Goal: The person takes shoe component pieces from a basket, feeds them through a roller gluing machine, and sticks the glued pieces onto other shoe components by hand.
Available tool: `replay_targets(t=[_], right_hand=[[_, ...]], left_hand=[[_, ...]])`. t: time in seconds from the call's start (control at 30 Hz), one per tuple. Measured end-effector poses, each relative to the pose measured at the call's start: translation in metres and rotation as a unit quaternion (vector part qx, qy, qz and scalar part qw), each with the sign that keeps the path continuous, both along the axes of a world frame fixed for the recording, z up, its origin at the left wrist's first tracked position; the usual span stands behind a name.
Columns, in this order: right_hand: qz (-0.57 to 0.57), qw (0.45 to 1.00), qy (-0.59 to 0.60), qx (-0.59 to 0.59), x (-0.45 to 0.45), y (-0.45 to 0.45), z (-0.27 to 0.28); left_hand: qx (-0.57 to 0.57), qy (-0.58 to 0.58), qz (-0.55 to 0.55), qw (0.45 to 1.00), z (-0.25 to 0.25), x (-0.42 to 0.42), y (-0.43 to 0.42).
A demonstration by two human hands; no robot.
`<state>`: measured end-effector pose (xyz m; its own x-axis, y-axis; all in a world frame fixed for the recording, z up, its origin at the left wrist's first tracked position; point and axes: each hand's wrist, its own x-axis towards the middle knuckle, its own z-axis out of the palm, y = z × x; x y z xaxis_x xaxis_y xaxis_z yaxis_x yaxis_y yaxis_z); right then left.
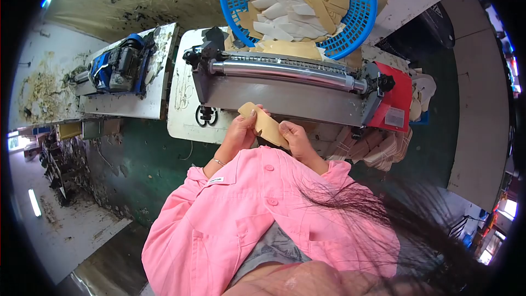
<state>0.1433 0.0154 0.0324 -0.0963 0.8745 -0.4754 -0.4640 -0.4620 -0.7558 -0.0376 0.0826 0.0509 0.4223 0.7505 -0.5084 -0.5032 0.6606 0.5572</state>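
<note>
Between my two hands is a tan flat piece with small notches along its edge, held in front of the pink jacket. My left hand grips its upper left end, thumb on top. On the lower right end, my right hand pinches it with the thumb on the face. Just beyond the hands stands a roller machine with a long shiny metal roller and a red end cover. Behind the machine, a blue basket holds many white and tan cut pieces.
A white table carries the roller machine. Left of it, a blue motor sits on another stained table. Stacked brown pieces lie below the machine's right end. Dark hair hangs at the lower right.
</note>
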Motion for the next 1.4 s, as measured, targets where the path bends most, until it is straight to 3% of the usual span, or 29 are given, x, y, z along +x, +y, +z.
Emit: replay_targets(t=[0.03,0.1,0.23,0.33,0.43,0.63,0.73,0.83,0.93,1.03,1.07,1.2,1.23,1.3,1.4], right_hand=[[-0.004,0.988,0.138,-0.068,-0.002,0.000,0.004],[0.016,0.997,-0.073,0.027,0.000,0.000,0.013],[0.040,0.919,-0.363,0.149,-0.001,0.003,0.028],[0.036,0.954,-0.281,0.094,0.003,0.003,0.012],[0.035,0.966,-0.248,0.066,0.005,0.005,0.002],[0.016,0.930,-0.348,0.120,-0.001,0.000,0.029],[0.037,0.929,-0.335,0.151,0.002,-0.001,0.034],[0.137,0.896,-0.411,0.099,0.018,-0.003,0.032],[0.027,0.922,-0.381,0.068,0.016,0.004,0.026],[0.081,0.912,-0.399,0.038,0.036,0.037,0.020],[0.054,0.912,-0.405,0.033,0.045,0.053,0.018],[0.047,0.914,-0.403,-0.023,0.056,0.057,0.030],[0.053,0.914,-0.401,-0.037,0.056,0.056,0.033],[0.239,0.856,-0.444,0.111,0.043,0.019,0.031],[0.185,0.905,-0.379,0.056,0.047,0.021,0.023]], left_hand=[[-0.018,-0.011,0.012,1.000,-0.003,0.001,-0.001],[-0.011,0.087,0.033,0.996,-0.006,0.003,-0.002],[0.047,0.220,0.038,0.974,-0.011,0.008,-0.003],[0.027,0.189,0.037,0.981,0.004,0.014,-0.003],[0.029,0.133,0.027,0.990,-0.010,0.007,-0.008],[0.057,0.278,0.000,0.959,-0.004,0.000,-0.006],[0.017,0.265,0.044,0.963,0.006,0.003,-0.006],[0.008,0.260,0.063,0.964,0.001,0.000,-0.006],[0.049,0.253,0.076,0.963,-0.025,-0.015,-0.012],[0.077,0.242,0.135,0.958,-0.012,-0.025,-0.014],[0.065,0.236,0.157,0.957,-0.001,-0.025,-0.012],[0.094,0.277,0.079,0.953,-0.004,-0.024,-0.012],[0.088,0.251,0.078,0.961,-0.005,-0.020,-0.011],[0.071,0.198,0.073,0.975,-0.011,-0.013,-0.013],[0.018,0.094,0.030,0.995,-0.001,-0.016,-0.012]])
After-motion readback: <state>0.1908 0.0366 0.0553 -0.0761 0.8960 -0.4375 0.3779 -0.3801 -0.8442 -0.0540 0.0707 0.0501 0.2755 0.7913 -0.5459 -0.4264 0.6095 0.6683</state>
